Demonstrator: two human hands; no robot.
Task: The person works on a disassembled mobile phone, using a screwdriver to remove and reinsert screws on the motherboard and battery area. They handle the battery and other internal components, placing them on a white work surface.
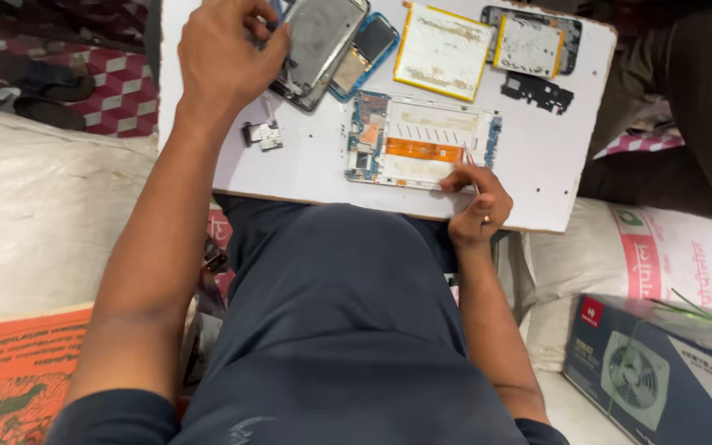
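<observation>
Head view, looking down: a white board rests across the person's lap, strewn with phone parts. Left hand reaches to the far left of the board, fingers curled around the edge of a grey phone back cover. Right hand sits at the near edge, fingertips pinched on a thin metal tool touching the opened phone frame at the board's middle. A flat battery lies far of it, a black bracket to the right, a small metal part to the left. A fan box stands near right.
</observation>
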